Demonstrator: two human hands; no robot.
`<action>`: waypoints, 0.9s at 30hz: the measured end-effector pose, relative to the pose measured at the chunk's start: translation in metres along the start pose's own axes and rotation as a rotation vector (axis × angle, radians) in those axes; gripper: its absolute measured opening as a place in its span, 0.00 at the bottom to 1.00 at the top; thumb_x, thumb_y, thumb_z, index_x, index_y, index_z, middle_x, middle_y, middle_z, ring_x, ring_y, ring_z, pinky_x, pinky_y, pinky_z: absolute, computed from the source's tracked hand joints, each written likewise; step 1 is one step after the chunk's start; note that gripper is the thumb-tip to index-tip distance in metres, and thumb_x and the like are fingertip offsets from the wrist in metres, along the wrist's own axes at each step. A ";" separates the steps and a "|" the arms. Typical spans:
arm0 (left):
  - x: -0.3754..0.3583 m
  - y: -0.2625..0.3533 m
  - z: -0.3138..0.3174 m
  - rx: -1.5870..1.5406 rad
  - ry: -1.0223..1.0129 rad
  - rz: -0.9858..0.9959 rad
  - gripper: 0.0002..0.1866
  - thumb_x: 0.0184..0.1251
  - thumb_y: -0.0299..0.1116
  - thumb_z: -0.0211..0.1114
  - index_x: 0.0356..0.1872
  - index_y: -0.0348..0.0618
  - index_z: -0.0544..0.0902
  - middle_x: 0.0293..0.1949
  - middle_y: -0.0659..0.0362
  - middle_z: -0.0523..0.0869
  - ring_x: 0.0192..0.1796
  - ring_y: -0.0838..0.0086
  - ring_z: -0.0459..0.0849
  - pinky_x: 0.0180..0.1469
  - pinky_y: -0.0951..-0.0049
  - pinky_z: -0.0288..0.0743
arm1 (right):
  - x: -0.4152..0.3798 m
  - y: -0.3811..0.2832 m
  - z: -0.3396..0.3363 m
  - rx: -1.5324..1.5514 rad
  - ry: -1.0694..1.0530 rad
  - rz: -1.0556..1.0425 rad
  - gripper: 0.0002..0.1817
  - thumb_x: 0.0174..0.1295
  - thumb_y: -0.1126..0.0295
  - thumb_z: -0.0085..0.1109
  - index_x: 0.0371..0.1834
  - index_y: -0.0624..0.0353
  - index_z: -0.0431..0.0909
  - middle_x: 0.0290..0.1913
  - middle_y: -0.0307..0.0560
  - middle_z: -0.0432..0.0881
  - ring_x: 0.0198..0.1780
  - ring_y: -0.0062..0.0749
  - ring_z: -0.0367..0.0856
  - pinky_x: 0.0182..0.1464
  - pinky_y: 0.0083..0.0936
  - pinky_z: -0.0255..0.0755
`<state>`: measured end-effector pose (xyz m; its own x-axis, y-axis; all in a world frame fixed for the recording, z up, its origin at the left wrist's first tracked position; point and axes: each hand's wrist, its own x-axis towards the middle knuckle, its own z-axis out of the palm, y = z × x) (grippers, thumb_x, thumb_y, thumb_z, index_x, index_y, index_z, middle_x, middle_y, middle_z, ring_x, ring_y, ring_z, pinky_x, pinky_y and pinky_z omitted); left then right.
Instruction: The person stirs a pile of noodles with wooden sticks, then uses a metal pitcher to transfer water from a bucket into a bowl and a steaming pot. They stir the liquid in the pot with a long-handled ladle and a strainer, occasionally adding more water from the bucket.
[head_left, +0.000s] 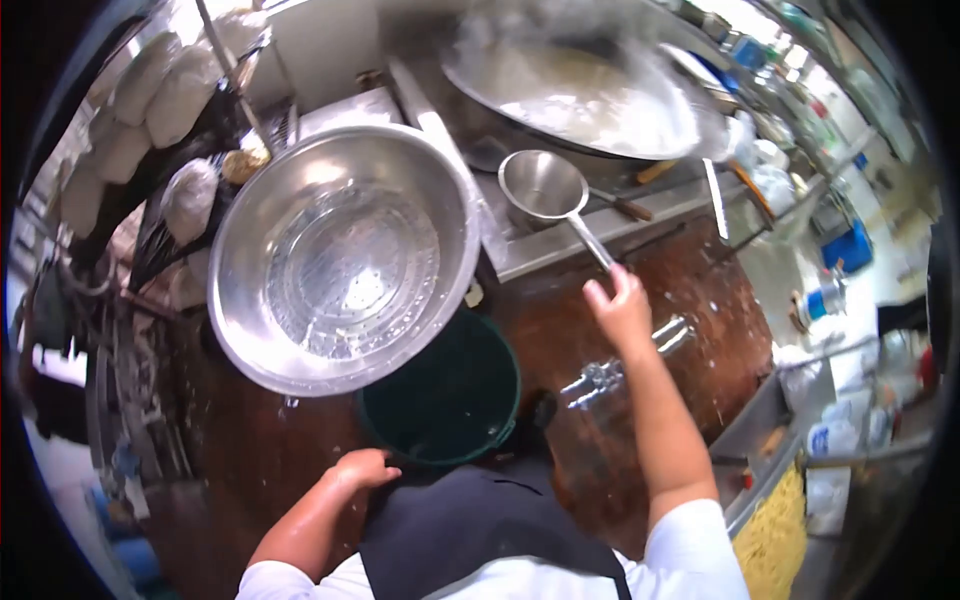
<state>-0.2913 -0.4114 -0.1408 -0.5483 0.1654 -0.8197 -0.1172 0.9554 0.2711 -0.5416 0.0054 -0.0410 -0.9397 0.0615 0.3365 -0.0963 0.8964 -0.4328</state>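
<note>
My right hand (622,310) is closed round the end of the long handle of a metal dipper (545,183). The dipper's round bowl is over the metal ledge beside the stove. My left hand (365,468) is low, near my dark apron (470,530) and the near edge of a dark green bucket (440,395). Its fingers are curled together, and I see nothing in them. A wide steel basin (350,260), wet inside with drops on its bottom, stands partly over the bucket, left of the dipper.
Steam rises from a large wok (590,100) of cloudy liquid at the back. A tool with a brown handle (630,207) lies by the dipper. Filled plastic bags (185,95) hang at the upper left. Yellow noodle-like food (775,540) is at the lower right. The brown floor (690,290) is wet.
</note>
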 end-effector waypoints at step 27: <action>0.069 0.267 0.262 -1.326 0.684 -0.573 0.22 0.62 0.40 0.65 0.50 0.32 0.80 0.37 0.54 0.86 0.37 0.70 0.83 0.42 0.69 0.76 | 0.004 0.084 0.041 0.449 -2.026 0.178 0.17 0.57 0.65 0.68 0.45 0.57 0.74 0.27 0.35 0.74 0.25 0.19 0.73 0.25 0.20 0.71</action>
<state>-0.1435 -0.0811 -0.2571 -0.3892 -0.6087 -0.6914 -0.8325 -0.0888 0.5468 -0.5670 0.0625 -0.1101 0.1306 -0.6234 -0.7709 0.2541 0.7726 -0.5818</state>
